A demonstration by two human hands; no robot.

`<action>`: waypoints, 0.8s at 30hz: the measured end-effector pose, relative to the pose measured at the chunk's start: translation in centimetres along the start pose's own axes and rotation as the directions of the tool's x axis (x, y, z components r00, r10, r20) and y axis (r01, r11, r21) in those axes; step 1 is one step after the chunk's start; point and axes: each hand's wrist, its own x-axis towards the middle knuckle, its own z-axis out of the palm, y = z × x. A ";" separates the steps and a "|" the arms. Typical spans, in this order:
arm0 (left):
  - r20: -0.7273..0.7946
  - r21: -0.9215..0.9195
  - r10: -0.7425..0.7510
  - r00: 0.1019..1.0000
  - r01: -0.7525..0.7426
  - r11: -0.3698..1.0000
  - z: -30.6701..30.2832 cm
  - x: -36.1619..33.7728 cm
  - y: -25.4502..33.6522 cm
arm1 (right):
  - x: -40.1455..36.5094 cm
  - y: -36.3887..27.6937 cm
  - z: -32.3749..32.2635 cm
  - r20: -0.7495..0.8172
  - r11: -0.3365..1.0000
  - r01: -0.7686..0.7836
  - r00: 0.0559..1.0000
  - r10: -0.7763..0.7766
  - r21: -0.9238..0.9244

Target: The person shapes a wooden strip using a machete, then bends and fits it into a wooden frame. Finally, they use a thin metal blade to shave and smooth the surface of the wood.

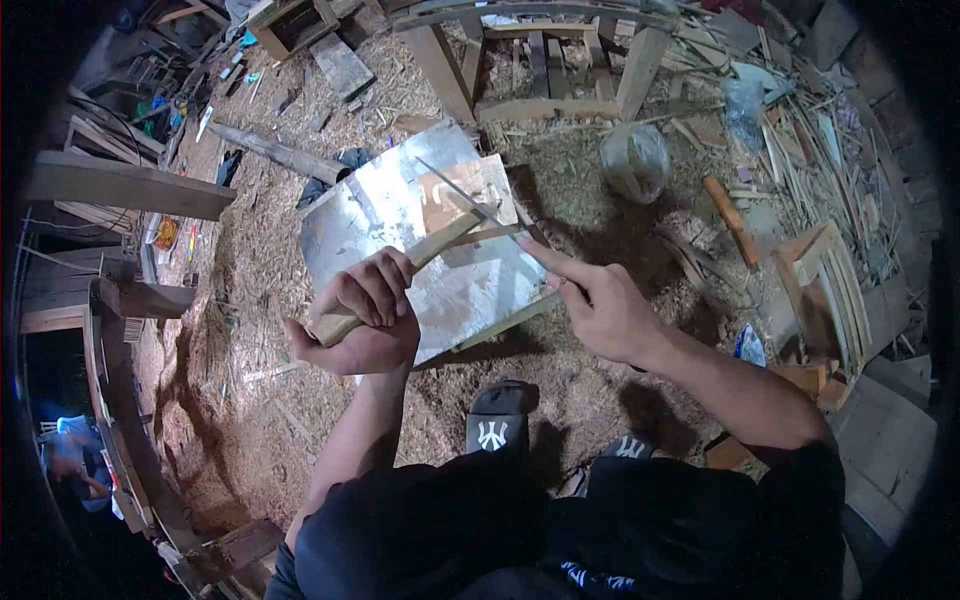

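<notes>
A: What lies on the panel (335, 240)?
B: A small board (438, 212), toward the panel's far right side. Over it reach a stick (447, 240) and a tool (450, 183); the left hand (368, 305) is above the panel's near left side, the right hand (612, 312) off its right.
A: Left of the panel?
B: A pole (268, 149), one end toward it.
A: Right?
B: A container (635, 165), then a log (732, 221), then a slatted frame (838, 285) farthest from the panel.
A: Behind and before it?
B: A stand (550, 109) behind; two slippers (497, 432) before

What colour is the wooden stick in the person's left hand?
The wooden stick is pale brown, clearest in the head view.
</notes>
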 end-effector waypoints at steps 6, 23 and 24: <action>-0.026 0.012 0.015 1.000 -0.015 1.000 -0.1 -0.2 0.0 | 0.3 1.5 0.7 -0.053 0.990 0.139 0.989 -0.141 -0.031; 0.056 -0.060 -0.031 0.998 0.035 0.998 -2.4 0.3 0.2 | 0.7 0.5 0.1 -0.031 0.966 0.059 0.998 -0.053 0.252; 0.058 -0.059 -0.030 0.998 0.034 0.998 -2.2 0.4 0.2 | 0.7 0.3 0.2 -0.033 0.966 0.061 0.998 -0.054 0.252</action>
